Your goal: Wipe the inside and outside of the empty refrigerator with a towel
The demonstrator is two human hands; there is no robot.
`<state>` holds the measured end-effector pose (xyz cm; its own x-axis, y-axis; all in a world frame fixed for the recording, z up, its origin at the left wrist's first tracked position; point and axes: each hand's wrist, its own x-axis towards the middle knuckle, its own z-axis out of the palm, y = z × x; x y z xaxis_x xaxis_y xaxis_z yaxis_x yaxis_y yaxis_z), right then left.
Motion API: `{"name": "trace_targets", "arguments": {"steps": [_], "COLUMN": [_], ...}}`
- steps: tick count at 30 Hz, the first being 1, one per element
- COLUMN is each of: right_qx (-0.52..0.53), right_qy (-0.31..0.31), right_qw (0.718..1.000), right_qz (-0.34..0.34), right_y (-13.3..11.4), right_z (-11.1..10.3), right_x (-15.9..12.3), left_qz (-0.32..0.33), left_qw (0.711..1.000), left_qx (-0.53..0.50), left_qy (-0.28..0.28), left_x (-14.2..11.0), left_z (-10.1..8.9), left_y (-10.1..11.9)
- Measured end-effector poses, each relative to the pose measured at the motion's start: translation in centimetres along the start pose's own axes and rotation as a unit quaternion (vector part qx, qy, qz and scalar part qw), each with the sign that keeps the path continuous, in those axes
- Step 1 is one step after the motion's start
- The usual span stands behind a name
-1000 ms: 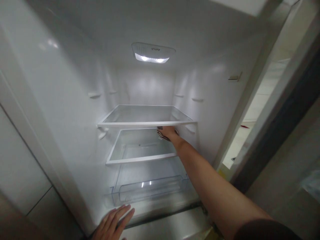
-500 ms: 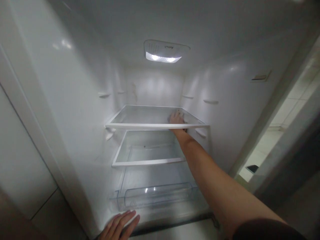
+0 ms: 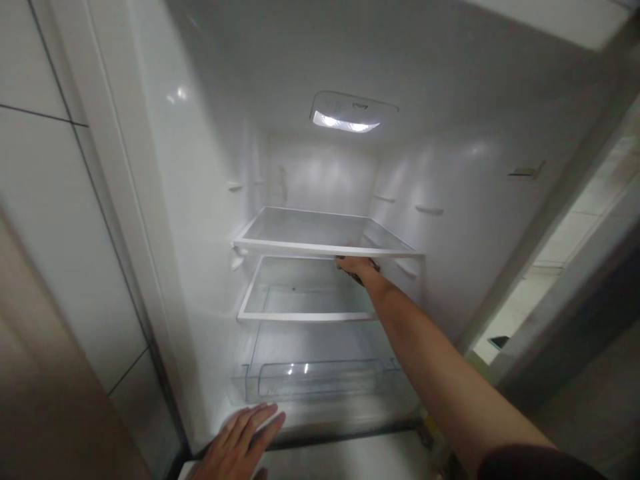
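I face the inside of an open refrigerator. My right hand reaches in between the two glass shelves, just under the front rim of the upper shelf. Its fingers look curled round something dark, which shows only at the edges of the hand and is too small to name. The lower shelf lies below that hand. Down at the front left, my left hand has its fingers stretched out, close to the refrigerator's bottom edge and holding nothing.
A clear plastic drawer sits at the bottom. The ceiling lamp is lit. Small shelf supports stick out from both side walls. White tiles line the left side, and the open door stands at the right.
My right hand has drawn forward and down from deeper beneath the upper shelf, towards its front rim. The left hand stays low with fingers spread. The view has shifted slightly left.
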<state>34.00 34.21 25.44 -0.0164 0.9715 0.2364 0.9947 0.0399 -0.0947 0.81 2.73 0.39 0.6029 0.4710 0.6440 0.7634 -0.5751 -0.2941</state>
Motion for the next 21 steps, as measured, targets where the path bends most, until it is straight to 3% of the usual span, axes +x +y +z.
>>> {"name": "trace_targets", "arguments": {"steps": [3, 6, 9, 12, 15, 19, 21], "right_qx": [0.004, 0.022, 0.034, 0.006, -0.006, 0.002, 0.018], "right_qy": [-0.021, -0.019, -0.009, 0.019, 0.056, 0.103, 0.158], "right_qw": [0.997, 0.986, 0.962, 0.934, 0.937, 0.948, 0.964], "right_qz": [-0.069, -0.165, -0.272, -0.357, -0.344, -0.302, -0.215], "right_y": [-3.5, -9.0, -14.4, -17.4, -16.4, -10.0, -6.9], "right_z": [0.6, 2.1, 3.3, 3.4, 2.6, 1.8, 2.0], "right_x": [-0.3, -0.5, 0.2, 1.8, 3.5, 5.4, 6.2], "left_qz": [-0.011, -0.006, -0.01, -0.007, 0.005, 0.015, 0.005], "left_qw": [1.0, 1.0, 1.0, 1.0, 0.999, 0.999, 1.0], "left_qx": [-0.011, -0.014, -0.007, -0.011, -0.008, 0.007, 0.005], "left_qy": [0.004, 0.004, -0.008, -0.022, -0.043, -0.034, -0.028], "left_x": [0.6, 0.6, 0.0, -0.9, -1.6, -1.7, -1.5], "left_z": [-0.6, -0.5, 0.3, 1.1, 1.6, 1.9, 2.0], "left_y": [0.2, 0.3, 0.2, 0.1, -0.1, -0.1, -0.1]}}
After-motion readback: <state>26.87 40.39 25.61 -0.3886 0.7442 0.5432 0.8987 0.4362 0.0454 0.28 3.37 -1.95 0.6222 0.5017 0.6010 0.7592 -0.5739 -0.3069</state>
